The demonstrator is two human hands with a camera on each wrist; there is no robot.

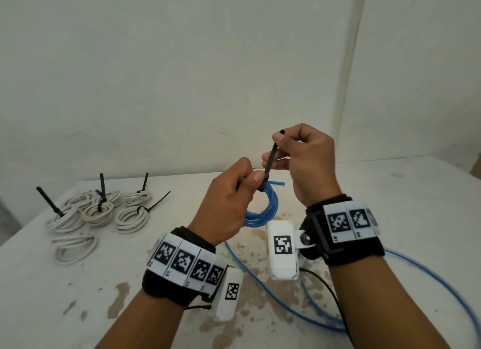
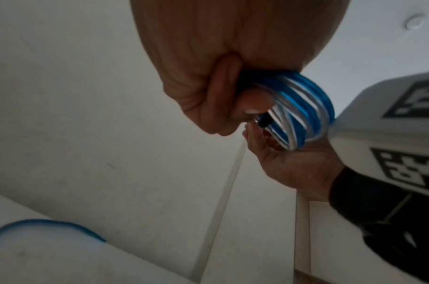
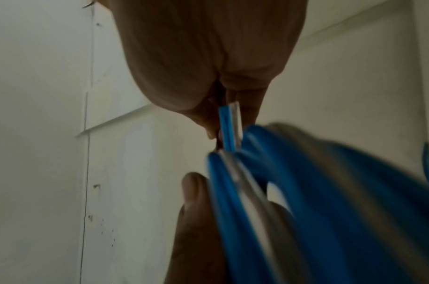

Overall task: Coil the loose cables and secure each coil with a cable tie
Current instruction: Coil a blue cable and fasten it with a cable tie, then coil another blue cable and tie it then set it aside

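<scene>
Glossy blue plastic cable coil (image 1: 263, 213), matt black tie (image 1: 270, 161), stained matt table (image 1: 390, 192)

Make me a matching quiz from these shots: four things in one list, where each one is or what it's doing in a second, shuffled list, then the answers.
Things:
1. left hand
2. right hand
3. white cable coils
4. loose blue cable

States:
A. lying tied on the table's left side
B. pinches the black cable tie's tail
C. trails uncoiled across the table
D. grips the blue coil

Pairs: 1-D, 2-B, 3-A, 4-C
</scene>
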